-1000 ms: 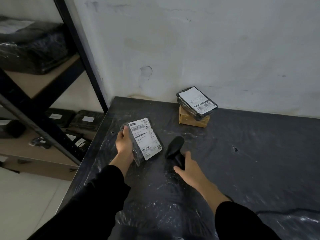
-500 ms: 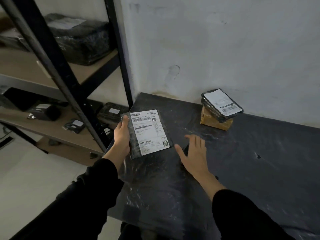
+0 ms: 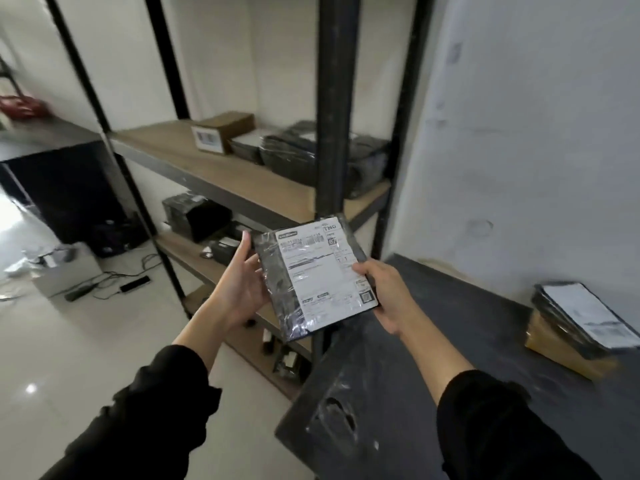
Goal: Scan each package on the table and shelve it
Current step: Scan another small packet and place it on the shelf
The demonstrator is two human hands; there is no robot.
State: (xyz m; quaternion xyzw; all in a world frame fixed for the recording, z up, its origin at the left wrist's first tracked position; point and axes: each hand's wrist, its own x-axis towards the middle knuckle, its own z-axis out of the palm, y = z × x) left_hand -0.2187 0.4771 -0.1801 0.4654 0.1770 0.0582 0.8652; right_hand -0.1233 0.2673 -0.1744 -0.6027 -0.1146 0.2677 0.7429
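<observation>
Pale wall and a dark steel rack (image 3: pixel 332 98) fill the background, with the black-covered table (image 3: pixel 450 341) at lower right.

Held in the air between table and rack is the package (image 3: pixel 311 275), a flat black plastic-wrapped parcel with its white label facing up. Half a second ago only the left hand (image 3: pixel 239 289) carried it, low over the table, while the right reached toward the surface. Now the right hand (image 3: pixel 384 292) has joined: its thumb presses on the label's right edge and its fingers curl beneath the lower corner. The left hand cups the opposite long edge, fingers spread under and along the wrap, so both hands are closed on the parcel. The view has also swung left and up, from table to rack.

Judging by that turn, scanning of this piece seems finished and shelving is in hand; the scanner itself is out of sight now.

Beyond the parcel, the middle wooden shelf (image 3: pixel 214 171) already carries a brown box (image 3: pixel 221 131) and several dark wrapped parcels, with bare board toward its front. Lower shelves hold more dark items, too blurred to name.

Back on the table, a labelled parcel lies atop a brown carton (image 3: pixel 568 355) near the wall, apparently waiting its turn.
</observation>
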